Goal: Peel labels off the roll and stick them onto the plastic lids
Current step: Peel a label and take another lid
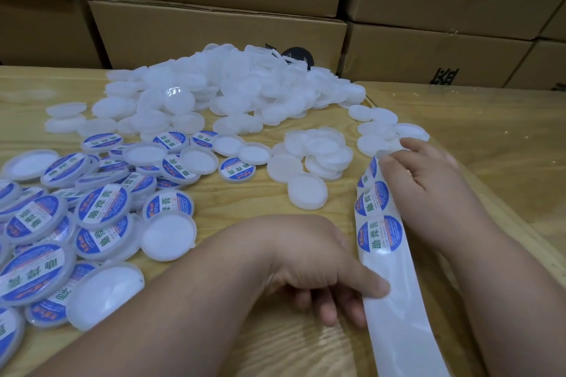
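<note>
lids first: the big heap of bare white plastic lids (232, 92) at the back of the wooden table (251, 202) is the bulk of what's left, far more than what's done. labelled lids (101, 208) sit in a smaller pile at your near left, blue-and-white labels up, with a few unlabelled ones mixed in. so judging by pile sizes you're well under halfway.

cardboard cartons (214, 30) are stacked along the far edge behind the heap; not in your way.

label strip (379, 223) runs down the right side of the table. a few labels remain on the far stretch, the near stretch is bare backing, so the next label is up near your right hand.

small cluster of bare lids (318, 153) sits between the two piles, just left of the strip, the closest ones to grab.

left hand (333, 288): thumb pressing the bare backing, fingers curled under its edge, looks like a pinch on it. right hand (428, 171): fingers fairly straight, resting on the top of the strip; can't tell whether a label is lifted under them.

nothing blocks the strip; loose lids crowd its far end.
</note>
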Demonstrator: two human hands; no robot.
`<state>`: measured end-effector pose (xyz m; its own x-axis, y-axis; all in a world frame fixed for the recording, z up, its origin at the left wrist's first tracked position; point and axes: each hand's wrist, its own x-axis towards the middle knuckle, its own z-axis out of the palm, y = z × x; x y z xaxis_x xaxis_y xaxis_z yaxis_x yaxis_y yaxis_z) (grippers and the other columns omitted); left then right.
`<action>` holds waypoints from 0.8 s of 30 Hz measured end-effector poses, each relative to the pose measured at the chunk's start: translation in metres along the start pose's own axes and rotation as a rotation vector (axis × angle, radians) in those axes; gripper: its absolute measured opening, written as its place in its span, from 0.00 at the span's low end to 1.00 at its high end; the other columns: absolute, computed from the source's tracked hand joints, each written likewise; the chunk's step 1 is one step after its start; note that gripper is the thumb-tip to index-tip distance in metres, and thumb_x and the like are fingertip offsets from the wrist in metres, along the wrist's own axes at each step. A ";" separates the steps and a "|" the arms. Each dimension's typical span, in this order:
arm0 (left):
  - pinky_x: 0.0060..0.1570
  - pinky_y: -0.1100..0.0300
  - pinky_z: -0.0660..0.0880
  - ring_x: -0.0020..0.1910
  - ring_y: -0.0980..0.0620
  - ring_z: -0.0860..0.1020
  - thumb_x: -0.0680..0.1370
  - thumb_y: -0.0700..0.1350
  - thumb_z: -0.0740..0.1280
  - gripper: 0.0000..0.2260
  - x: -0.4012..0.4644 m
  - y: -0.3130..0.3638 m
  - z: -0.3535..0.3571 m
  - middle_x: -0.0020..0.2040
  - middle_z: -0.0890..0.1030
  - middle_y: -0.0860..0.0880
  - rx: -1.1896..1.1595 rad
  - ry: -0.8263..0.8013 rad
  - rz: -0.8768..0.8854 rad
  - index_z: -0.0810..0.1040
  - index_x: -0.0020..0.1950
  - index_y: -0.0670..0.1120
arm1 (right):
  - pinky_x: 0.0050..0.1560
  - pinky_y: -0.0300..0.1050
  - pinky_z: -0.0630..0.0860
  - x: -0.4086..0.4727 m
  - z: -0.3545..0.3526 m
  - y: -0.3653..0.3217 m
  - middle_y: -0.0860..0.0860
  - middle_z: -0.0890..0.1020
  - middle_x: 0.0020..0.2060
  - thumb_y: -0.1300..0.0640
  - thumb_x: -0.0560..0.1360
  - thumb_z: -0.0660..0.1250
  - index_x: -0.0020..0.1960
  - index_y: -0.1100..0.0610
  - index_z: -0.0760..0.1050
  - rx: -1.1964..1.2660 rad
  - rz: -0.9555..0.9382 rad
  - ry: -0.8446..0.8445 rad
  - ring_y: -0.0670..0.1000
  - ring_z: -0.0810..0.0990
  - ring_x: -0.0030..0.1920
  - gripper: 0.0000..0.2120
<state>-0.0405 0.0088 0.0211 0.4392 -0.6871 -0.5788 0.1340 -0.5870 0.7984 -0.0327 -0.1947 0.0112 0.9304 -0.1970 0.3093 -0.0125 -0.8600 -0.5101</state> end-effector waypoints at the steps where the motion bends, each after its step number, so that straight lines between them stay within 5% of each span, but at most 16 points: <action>1: 0.20 0.68 0.63 0.23 0.59 0.75 0.79 0.51 0.71 0.12 0.000 0.000 0.000 0.38 0.85 0.51 0.004 -0.004 -0.007 0.82 0.38 0.47 | 0.62 0.43 0.60 0.000 0.001 -0.001 0.44 0.74 0.67 0.39 0.80 0.58 0.53 0.45 0.80 0.001 -0.002 0.012 0.49 0.64 0.74 0.16; 4: 0.21 0.67 0.63 0.23 0.59 0.76 0.78 0.56 0.70 0.13 -0.003 0.002 -0.002 0.39 0.86 0.51 0.022 -0.022 -0.045 0.83 0.44 0.47 | 0.48 0.42 0.67 -0.001 0.004 -0.002 0.38 0.75 0.53 0.44 0.78 0.65 0.58 0.44 0.76 0.037 0.002 0.060 0.45 0.73 0.61 0.10; 7: 0.25 0.65 0.65 0.24 0.57 0.76 0.76 0.63 0.68 0.20 -0.009 0.003 -0.015 0.40 0.87 0.51 0.097 0.097 -0.101 0.83 0.48 0.47 | 0.42 0.36 0.67 -0.004 0.002 -0.004 0.36 0.74 0.49 0.42 0.77 0.66 0.56 0.42 0.75 0.095 0.039 0.105 0.42 0.74 0.50 0.10; 10: 0.30 0.63 0.68 0.26 0.57 0.77 0.77 0.61 0.66 0.16 -0.007 -0.006 -0.036 0.33 0.83 0.55 0.104 0.705 -0.035 0.81 0.43 0.49 | 0.39 0.40 0.67 -0.007 -0.003 -0.009 0.38 0.77 0.43 0.42 0.76 0.67 0.44 0.46 0.76 0.117 0.038 0.195 0.37 0.76 0.45 0.09; 12: 0.36 0.59 0.71 0.39 0.56 0.79 0.77 0.56 0.65 0.07 -0.004 -0.018 -0.049 0.38 0.81 0.57 0.205 1.153 0.097 0.78 0.46 0.53 | 0.33 0.43 0.66 -0.008 -0.007 -0.011 0.42 0.77 0.31 0.41 0.77 0.66 0.36 0.52 0.75 0.123 0.066 0.204 0.40 0.75 0.34 0.18; 13: 0.43 0.56 0.73 0.47 0.54 0.78 0.78 0.52 0.65 0.05 -0.002 -0.024 -0.053 0.45 0.81 0.57 0.295 1.254 0.138 0.77 0.52 0.56 | 0.31 0.44 0.65 -0.009 -0.009 -0.014 0.45 0.76 0.27 0.39 0.77 0.66 0.33 0.56 0.74 0.126 0.087 0.174 0.42 0.72 0.29 0.23; 17: 0.70 0.50 0.59 0.73 0.48 0.64 0.77 0.46 0.62 0.25 0.008 -0.043 -0.060 0.72 0.73 0.53 0.516 1.116 0.074 0.67 0.75 0.58 | 0.32 0.51 0.72 -0.016 -0.014 -0.021 0.61 0.79 0.31 0.31 0.70 0.61 0.37 0.65 0.76 0.146 0.169 -0.053 0.55 0.72 0.27 0.34; 19: 0.73 0.49 0.51 0.77 0.49 0.57 0.78 0.48 0.60 0.26 0.010 -0.046 -0.058 0.75 0.68 0.55 0.564 1.092 0.039 0.64 0.76 0.58 | 0.34 0.58 0.75 -0.018 -0.015 -0.025 0.63 0.79 0.33 0.35 0.70 0.64 0.37 0.65 0.76 0.209 0.181 -0.159 0.58 0.73 0.29 0.30; 24: 0.74 0.43 0.49 0.79 0.44 0.52 0.79 0.56 0.56 0.25 0.012 -0.047 -0.063 0.81 0.58 0.50 0.633 1.149 -0.184 0.62 0.77 0.57 | 0.29 0.41 0.64 -0.023 -0.016 -0.026 0.52 0.69 0.25 0.47 0.76 0.67 0.34 0.62 0.69 0.193 0.104 -0.395 0.49 0.66 0.27 0.21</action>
<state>0.0149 0.0552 -0.0135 0.9987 -0.0090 0.0499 -0.0249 -0.9443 0.3281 -0.0592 -0.1757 0.0300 0.9968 -0.0506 -0.0625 -0.0795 -0.7339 -0.6745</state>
